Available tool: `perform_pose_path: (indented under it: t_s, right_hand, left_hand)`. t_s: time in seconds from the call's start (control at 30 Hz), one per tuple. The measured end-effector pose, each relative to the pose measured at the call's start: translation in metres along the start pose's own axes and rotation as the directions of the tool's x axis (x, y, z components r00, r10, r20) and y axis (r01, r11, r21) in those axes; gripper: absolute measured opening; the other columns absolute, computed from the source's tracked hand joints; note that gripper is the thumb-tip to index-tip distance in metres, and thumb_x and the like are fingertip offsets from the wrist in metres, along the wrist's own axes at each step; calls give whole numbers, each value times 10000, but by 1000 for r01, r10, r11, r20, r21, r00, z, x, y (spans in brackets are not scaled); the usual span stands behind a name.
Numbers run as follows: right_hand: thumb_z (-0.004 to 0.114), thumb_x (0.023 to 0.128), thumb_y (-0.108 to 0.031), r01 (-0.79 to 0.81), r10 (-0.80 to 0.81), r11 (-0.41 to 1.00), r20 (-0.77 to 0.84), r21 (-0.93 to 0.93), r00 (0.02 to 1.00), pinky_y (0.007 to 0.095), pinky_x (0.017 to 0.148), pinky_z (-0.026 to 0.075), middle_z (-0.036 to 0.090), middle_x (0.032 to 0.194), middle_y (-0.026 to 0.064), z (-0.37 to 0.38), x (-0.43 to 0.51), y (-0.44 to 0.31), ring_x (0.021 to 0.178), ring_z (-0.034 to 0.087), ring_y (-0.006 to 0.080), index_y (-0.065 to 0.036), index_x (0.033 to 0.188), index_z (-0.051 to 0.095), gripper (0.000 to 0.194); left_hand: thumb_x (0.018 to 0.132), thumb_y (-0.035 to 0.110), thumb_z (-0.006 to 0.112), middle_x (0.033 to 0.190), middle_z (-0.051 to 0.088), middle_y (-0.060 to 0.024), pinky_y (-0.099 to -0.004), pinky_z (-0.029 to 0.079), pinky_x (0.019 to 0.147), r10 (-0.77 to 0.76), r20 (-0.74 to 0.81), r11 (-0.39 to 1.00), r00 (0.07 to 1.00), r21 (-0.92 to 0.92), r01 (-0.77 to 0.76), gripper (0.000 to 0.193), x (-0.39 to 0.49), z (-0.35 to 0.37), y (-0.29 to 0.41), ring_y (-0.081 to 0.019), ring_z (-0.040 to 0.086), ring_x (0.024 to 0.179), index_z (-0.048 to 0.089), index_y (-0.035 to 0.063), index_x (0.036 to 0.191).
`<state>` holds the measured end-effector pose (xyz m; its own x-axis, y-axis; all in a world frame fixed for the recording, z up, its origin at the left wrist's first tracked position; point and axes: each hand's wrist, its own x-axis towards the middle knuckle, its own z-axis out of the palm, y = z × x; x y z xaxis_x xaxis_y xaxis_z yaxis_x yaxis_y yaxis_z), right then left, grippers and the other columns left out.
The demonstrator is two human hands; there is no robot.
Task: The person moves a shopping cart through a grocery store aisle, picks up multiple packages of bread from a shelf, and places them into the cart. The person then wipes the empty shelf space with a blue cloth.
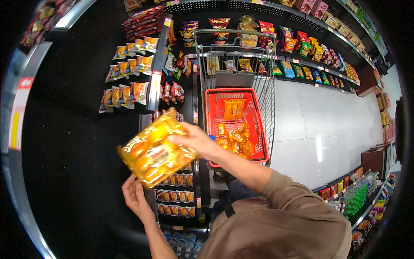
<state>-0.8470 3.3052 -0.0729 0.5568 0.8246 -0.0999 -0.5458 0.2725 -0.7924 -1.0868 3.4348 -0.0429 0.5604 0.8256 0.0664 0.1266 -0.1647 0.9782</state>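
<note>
My right hand (pixel 190 139) grips a shiny gold plastic pack of small round buns or cakes (pixel 158 152) by its right side, holding it tilted over the shelf. Just below the pack's lower edge is my left hand (pixel 136 197), its fingers loosely curled and apart. Whether those fingertips touch the pack I cannot tell. To the right, a red plastic shopping basket (pixel 262 142) sits in a metal shopping cart (pixel 273 97). Inside the basket lie a similar golden pack (pixel 234 109) and several small gold-wrapped items (pixel 239 137).
A black shelf (pixel 74 136) spreads along my left, with rows of wrapped buns (pixel 129 68) at its far part and more packs (pixel 174 196) below. Snack bags (pixel 304 48) line shelves ahead. Pale floor tiles (pixel 300 119) extend right toward a shelf of bottles (pixel 357 200).
</note>
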Motion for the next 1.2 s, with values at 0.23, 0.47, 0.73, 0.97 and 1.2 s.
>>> perform_pose_path:
  t_s: [0.23,0.47,0.73,0.97,1.2]
  right_hand:
    - [738,977,-281,-152,-17,917,-415,-369,910,303,864,591,703,1189,92,-186,-70,-69,1047,692,154,10,1343,572,496]
    - [704,942,-121,-345,-244,567,-553,-748,797,382,862,588,723,1113,144,-323,-64,-46,1006,718,263,3,1337,560,438]
    - [721,834,-125,-312,-201,-159,-279,-937,939,496,955,466,666,1167,159,-402,8,30,1109,609,369,-76,1247,609,431]
    - [726,810,-116,-270,-153,-314,-233,-910,960,485,990,452,664,1165,144,-441,38,85,1130,600,343,-106,1262,624,464]
    - [691,811,-74,-245,-222,-360,-173,-900,960,479,1004,457,647,1147,134,-442,46,101,1120,578,358,-109,1280,633,474]
  left_hand:
    - [1028,78,572,1407,618,-132,-377,454,1100,123,-72,886,990,458,-76,317,64,-8,-28,-245,589,1279,591,40,1342]
    - [1066,176,524,1498,540,-116,-456,330,1171,196,69,433,978,889,-150,333,81,-24,-66,-289,446,1405,592,66,1373]
    - [1085,282,473,1503,530,-121,-492,281,1191,141,25,378,990,923,-78,385,82,-21,-65,-294,437,1411,587,62,1379]
    - [1086,271,454,1509,518,-137,-492,266,1200,106,15,386,994,921,-55,389,82,-14,-58,-300,434,1413,571,54,1388]
    - [1098,344,409,1530,494,-146,-500,247,1214,63,26,355,998,934,-47,446,81,-13,-52,-312,406,1432,541,61,1416]
